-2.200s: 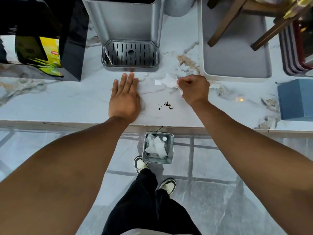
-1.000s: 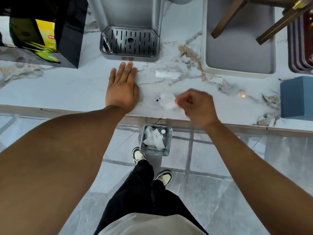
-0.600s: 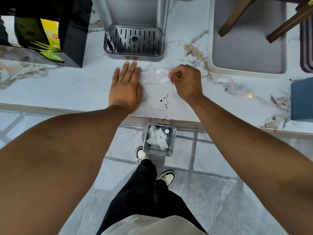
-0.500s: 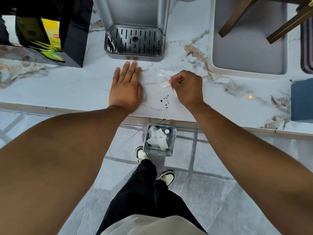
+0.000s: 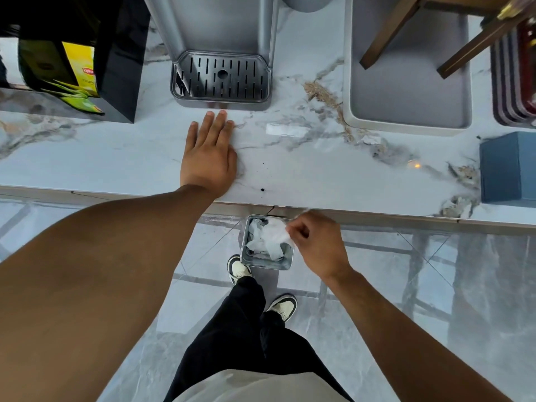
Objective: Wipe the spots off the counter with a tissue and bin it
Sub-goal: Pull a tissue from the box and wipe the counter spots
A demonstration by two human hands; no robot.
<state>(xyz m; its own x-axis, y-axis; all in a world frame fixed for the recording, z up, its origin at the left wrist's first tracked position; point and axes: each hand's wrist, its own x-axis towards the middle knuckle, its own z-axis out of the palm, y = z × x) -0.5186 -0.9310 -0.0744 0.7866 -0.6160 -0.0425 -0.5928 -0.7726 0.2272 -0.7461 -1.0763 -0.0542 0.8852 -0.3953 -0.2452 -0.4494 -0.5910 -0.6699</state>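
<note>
The right hand (image 5: 317,245) has left the desk (image 5: 333,175) and now pinches the crumpled tissue (image 5: 274,235) over the metal bin (image 5: 268,264) below the desk's front edge. Two dark spots (image 5: 262,189) remain near that edge. The left hand (image 5: 208,158) stays flat, fingers spread.

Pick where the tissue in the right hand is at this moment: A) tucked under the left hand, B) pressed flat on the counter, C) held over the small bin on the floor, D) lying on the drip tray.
C: the right hand pinches the tissue directly above the bin, below the counter edge.
</note>
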